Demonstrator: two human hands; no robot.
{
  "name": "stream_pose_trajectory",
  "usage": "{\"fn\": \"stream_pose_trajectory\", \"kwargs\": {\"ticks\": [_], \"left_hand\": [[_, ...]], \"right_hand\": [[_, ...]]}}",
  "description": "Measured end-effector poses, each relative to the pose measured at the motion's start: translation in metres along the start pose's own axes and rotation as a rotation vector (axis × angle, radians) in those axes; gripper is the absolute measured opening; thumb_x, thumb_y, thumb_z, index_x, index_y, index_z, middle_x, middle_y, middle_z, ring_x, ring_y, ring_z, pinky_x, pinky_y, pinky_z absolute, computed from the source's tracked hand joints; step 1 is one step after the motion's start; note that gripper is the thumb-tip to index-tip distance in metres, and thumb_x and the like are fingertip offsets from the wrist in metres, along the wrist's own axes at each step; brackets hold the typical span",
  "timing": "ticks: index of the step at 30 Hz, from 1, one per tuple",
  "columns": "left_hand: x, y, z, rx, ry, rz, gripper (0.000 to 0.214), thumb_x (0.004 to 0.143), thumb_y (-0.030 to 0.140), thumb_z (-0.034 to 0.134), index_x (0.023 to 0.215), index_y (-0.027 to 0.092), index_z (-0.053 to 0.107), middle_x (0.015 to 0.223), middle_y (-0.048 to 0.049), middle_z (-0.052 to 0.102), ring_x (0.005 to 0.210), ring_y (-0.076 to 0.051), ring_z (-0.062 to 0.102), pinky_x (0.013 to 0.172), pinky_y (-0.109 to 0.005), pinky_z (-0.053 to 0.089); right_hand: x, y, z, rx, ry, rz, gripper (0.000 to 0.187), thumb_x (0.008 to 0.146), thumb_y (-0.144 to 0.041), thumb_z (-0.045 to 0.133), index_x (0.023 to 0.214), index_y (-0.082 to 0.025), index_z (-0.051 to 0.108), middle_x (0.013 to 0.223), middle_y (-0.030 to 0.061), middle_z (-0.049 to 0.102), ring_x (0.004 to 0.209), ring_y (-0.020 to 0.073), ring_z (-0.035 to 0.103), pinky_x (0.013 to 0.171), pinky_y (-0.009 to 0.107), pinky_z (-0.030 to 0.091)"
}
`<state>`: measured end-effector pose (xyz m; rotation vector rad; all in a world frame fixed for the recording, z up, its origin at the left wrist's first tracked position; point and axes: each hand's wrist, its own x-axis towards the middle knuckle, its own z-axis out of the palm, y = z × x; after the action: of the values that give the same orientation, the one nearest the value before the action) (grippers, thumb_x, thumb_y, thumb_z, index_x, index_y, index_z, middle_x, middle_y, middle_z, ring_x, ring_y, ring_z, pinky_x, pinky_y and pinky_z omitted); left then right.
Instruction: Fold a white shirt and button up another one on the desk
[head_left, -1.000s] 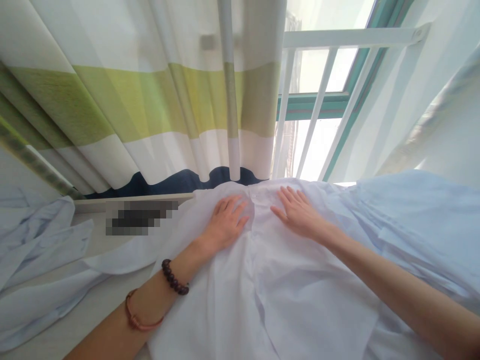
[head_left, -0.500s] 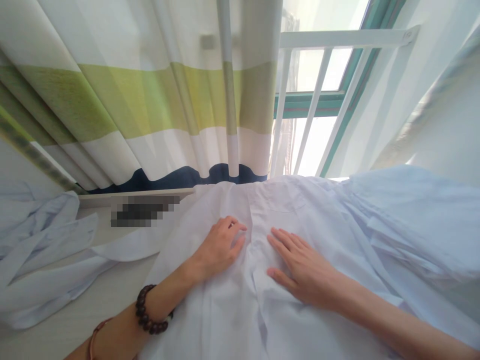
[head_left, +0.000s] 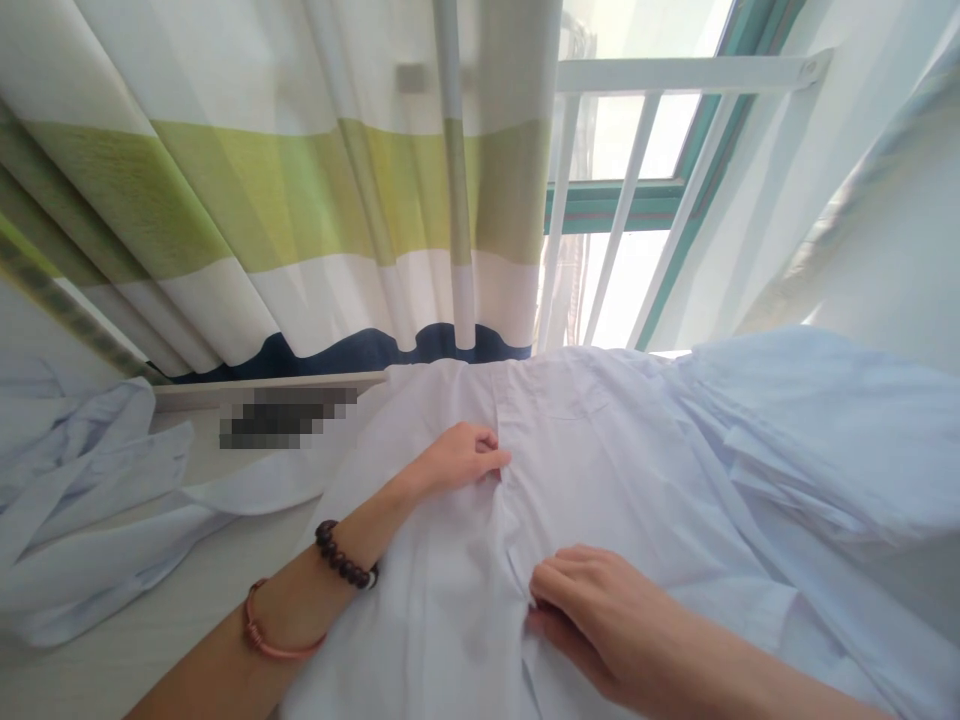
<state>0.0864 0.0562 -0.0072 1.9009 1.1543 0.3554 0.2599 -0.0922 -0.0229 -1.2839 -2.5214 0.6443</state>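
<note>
A white shirt lies spread flat in front of me, its button placket running down the middle. My left hand has its fingers curled and pinches the placket edge near the upper middle of the shirt. A dark bead bracelet and a thin reddish band sit on that wrist. My right hand is lower down, fingers bent, gripping the same front edge of the shirt.
A pale blue garment lies crumpled on the table at the left. More pale blue cloth is heaped at the right. A striped curtain and a barred window stand behind.
Both hands went from lying flat on the shirt to gripping its front edge. The right hand drew back toward me; the left stayed near the upper placket.
</note>
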Motion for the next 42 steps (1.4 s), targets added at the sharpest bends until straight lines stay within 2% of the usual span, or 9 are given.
{"fn": "stream_pose_trajectory", "kwargs": {"ticks": [4,8,15,19,23,27,31,35,42], "left_hand": [[0.008,0.007,-0.009,-0.036,-0.026,-0.106,0.026,0.073,0.043,0.061,0.074,0.017,0.058,0.059,0.0009,0.061,0.057,-0.014,0.055,0.059,-0.026,0.040],[0.012,0.002,-0.001,-0.009,0.003,0.003,0.026,0.072,0.038,0.064,0.084,0.017,0.054,0.056,0.0042,0.056,0.054,-0.014,0.053,0.056,-0.025,0.039],[-0.023,-0.010,0.025,0.183,0.338,0.235,0.025,0.085,0.035,0.053,0.104,0.020,0.046,0.085,0.0004,0.055,0.065,-0.013,0.052,0.067,-0.028,0.047],[-0.064,-0.017,0.029,0.503,0.279,0.309,0.032,0.094,0.042,0.040,0.113,0.019,0.053,0.110,-0.0089,0.059,0.104,-0.023,0.055,0.093,-0.042,0.044],[-0.090,-0.034,0.028,0.797,0.191,0.230,0.060,0.094,0.054,0.035,0.143,0.020,0.036,0.149,-0.0127,0.037,0.138,-0.032,0.029,0.112,-0.056,0.021],[-0.076,-0.048,0.013,0.867,0.087,0.234,0.067,0.093,0.059,0.031,0.148,0.021,0.027,0.155,-0.0092,0.027,0.143,-0.031,0.018,0.113,-0.055,0.016],[-0.058,-0.044,-0.001,0.861,0.189,0.316,0.062,0.094,0.056,0.035,0.143,0.018,0.036,0.150,-0.0126,0.036,0.138,-0.029,0.030,0.112,-0.050,0.023],[-0.083,-0.032,0.008,0.859,0.350,0.322,0.049,0.096,0.049,0.034,0.125,0.015,0.055,0.132,-0.0149,0.053,0.124,-0.028,0.045,0.106,-0.048,0.033],[-0.108,-0.050,0.013,0.940,0.139,0.241,0.066,0.092,0.060,0.035,0.148,0.026,0.029,0.153,-0.0095,0.030,0.141,-0.033,0.025,0.110,-0.056,0.023]], "right_hand": [[0.001,-0.004,-0.014,-0.006,-0.044,-0.017,0.021,0.094,-0.022,0.041,0.074,-0.022,0.048,0.073,-0.0005,0.061,0.069,0.0147,0.058,0.067,0.024,0.042],[0.000,-0.006,-0.028,0.017,-0.089,-0.012,0.020,0.090,-0.021,0.044,0.070,-0.022,0.046,0.067,-0.0020,0.057,0.065,0.0130,0.055,0.061,0.022,0.039],[-0.007,0.007,-0.009,0.115,0.072,-0.016,0.003,0.088,-0.021,0.052,0.090,-0.020,0.054,0.080,-0.0007,0.060,0.073,0.0130,0.053,0.073,0.025,0.043],[-0.011,0.013,0.000,0.034,0.130,-0.019,0.009,0.089,-0.023,0.052,0.096,-0.020,0.056,0.092,0.0043,0.061,0.084,0.0178,0.054,0.080,0.032,0.046],[-0.013,0.025,-0.002,-0.069,0.200,0.057,0.036,0.094,-0.038,0.046,0.124,-0.019,0.052,0.129,0.0125,0.054,0.118,0.0246,0.048,0.100,0.043,0.040],[-0.001,0.043,-0.001,-0.250,0.185,0.101,0.055,0.096,-0.050,0.036,0.141,-0.018,0.043,0.150,0.0119,0.036,0.139,0.0272,0.028,0.113,0.048,0.027],[0.020,0.050,-0.004,-0.326,0.176,0.176,0.062,0.096,-0.053,0.033,0.143,-0.014,0.040,0.152,0.0125,0.032,0.141,0.0274,0.026,0.114,0.048,0.025],[0.026,0.049,-0.006,-0.324,0.155,0.232,0.065,0.095,-0.055,0.031,0.143,-0.012,0.039,0.153,0.0129,0.030,0.141,0.0269,0.026,0.114,0.046,0.026],[0.017,0.056,-0.003,-0.334,0.157,0.180,0.067,0.095,-0.057,0.030,0.147,-0.014,0.032,0.155,0.0118,0.022,0.143,0.0269,0.017,0.116,0.048,0.022]]}}
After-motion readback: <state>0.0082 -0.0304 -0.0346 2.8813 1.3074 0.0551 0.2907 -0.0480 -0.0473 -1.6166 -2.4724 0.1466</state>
